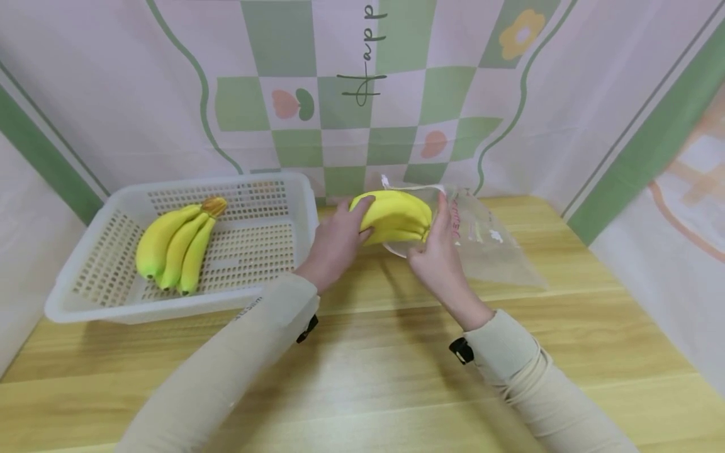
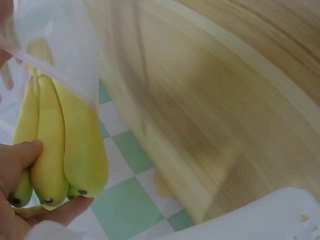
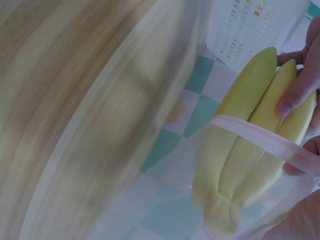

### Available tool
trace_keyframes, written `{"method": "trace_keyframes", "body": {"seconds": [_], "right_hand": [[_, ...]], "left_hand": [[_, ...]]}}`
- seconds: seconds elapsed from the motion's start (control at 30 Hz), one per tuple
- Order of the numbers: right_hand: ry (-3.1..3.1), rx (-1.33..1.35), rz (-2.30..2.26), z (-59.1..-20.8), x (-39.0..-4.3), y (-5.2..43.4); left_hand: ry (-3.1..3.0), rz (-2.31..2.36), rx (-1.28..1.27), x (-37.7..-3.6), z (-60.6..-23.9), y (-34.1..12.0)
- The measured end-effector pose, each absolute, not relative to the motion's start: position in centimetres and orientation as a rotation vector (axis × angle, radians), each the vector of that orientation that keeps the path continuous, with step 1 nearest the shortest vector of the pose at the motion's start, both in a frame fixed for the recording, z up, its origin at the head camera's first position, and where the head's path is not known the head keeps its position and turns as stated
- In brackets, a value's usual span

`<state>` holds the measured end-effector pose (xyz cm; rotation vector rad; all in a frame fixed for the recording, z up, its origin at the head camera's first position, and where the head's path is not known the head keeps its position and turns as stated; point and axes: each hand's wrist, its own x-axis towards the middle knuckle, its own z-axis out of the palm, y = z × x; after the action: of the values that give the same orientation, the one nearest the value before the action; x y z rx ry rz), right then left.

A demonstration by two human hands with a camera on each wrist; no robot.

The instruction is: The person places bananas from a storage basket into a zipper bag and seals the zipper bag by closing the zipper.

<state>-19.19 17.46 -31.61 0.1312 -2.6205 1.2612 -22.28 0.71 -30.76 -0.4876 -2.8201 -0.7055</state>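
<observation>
My left hand (image 1: 334, 246) grips a bunch of yellow bananas (image 1: 396, 211) by its tip end, with the thumb on one banana in the left wrist view. The stem end points right, into the mouth of a translucent drawstring bag (image 1: 495, 251) with pink print. My right hand (image 1: 444, 267) holds the bag's pinkish rim, the thumb raised along it. In the right wrist view the bag's film (image 3: 165, 205) covers the stem and the lower part of the bunch (image 3: 260, 105), while the greenish tips stay outside.
A white perforated plastic basket (image 1: 306, 189) stands on the wooden table (image 1: 351, 371) at the left. Inside it lies another bunch of bananas (image 1: 181, 245), greener at the tips. Behind the table hangs a green-and-white checkered cloth (image 1: 396, 145).
</observation>
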Motion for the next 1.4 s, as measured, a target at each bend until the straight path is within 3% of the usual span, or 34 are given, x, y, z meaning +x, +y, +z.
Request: {"method": "trace_keyframes", "body": {"seconds": [1.1,1.4], "right_hand": [[-2.611,0.171,1.302,-31.7,-19.1,17.2],[-2.613,0.164,1.298,-31.9,-19.3,17.1]], "left_hand": [[-2.874,-0.854,-0.726,-22.3,-32.3,1.8],[-2.966,-1.007,-0.58,-22.5,-32.4,2.1]]}}
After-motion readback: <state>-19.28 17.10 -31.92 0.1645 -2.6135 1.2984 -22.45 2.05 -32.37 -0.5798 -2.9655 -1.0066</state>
